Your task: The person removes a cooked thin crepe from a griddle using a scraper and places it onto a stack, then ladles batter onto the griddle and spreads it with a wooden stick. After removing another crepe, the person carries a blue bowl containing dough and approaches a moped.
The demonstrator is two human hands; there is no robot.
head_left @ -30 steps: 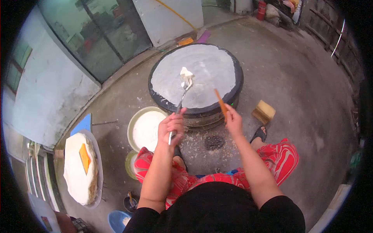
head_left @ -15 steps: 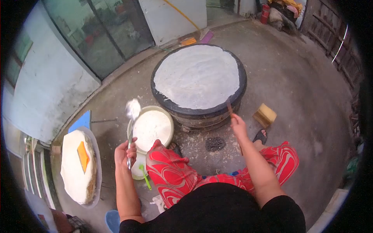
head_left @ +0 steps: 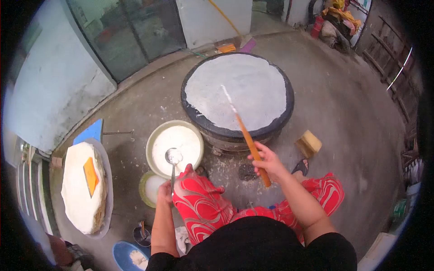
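Note:
My left hand (head_left: 165, 193) is closed around the handle of a metal ladle (head_left: 173, 156). The ladle's bowl rests in or just over white batter in a pale round basin (head_left: 150, 143), left of my knee. My right hand (head_left: 267, 162) grips the wooden handle of a long, thin spatula (head_left: 246, 132). Its narrow blade is smeared white and reaches over the large round black griddle (head_left: 285, 115). A thin white batter sheet (head_left: 246, 90) covers most of the griddle; whether the blade touches it I cannot tell.
A stack of white sheets (head_left: 81, 194) with an orange scraper (head_left: 91, 174) on it lies at left. Beside the basin sits a smaller green bowl (head_left: 145, 192). A blue tub (head_left: 121, 255) is at lower left. A yellow block (head_left: 308, 143) lies right of the griddle.
The ladle, raised with white batter on it before, has come down to the basin. My right hand has moved lower and left, and the spatula now points across the griddle. The view has shifted slightly.

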